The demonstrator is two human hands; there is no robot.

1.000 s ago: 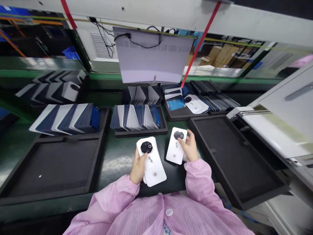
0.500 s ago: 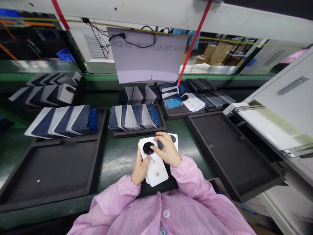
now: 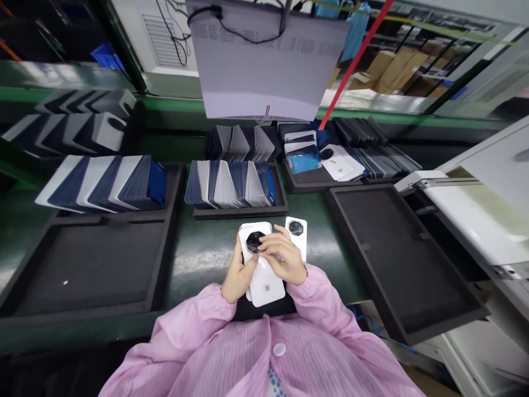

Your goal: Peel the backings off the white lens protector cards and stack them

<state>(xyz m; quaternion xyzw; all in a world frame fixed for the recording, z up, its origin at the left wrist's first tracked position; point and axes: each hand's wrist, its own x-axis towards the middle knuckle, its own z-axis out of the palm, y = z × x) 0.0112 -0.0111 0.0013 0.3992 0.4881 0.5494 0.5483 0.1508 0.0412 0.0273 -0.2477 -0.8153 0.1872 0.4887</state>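
Note:
A white phone back cover (image 3: pixel 268 281) with a black octagonal camera window (image 3: pixel 255 241) lies tilted before me, with another white cover's edge showing beneath it. My left hand (image 3: pixel 239 273) grips its left side, thumb on the face below the window. Over the cover's upper right, my right hand (image 3: pixel 285 256) has its thumb and fingers drawn together at the window's lower right edge. Whatever those fingertips pinch, if anything, is hidden. Just beyond the right hand rests a second white phone back cover (image 3: pixel 298 238), partly covered by that hand.
Black foam trays (image 3: pixel 103 264) lie left and right (image 3: pixel 397 248). Fanned rows of phone back covers (image 3: pixel 231 184) stand ahead, more at left (image 3: pixel 103 184). A tray at back right holds loose white covers (image 3: pixel 341 162) and blue ones (image 3: pixel 305 161). A grey panel (image 3: pixel 264 66) hangs behind; white machinery (image 3: pixel 475 209) borders the right.
My right fingers have come down from the cover's top edge and closed together by the camera window. The left hand keeps its grip. My view has tipped downward.

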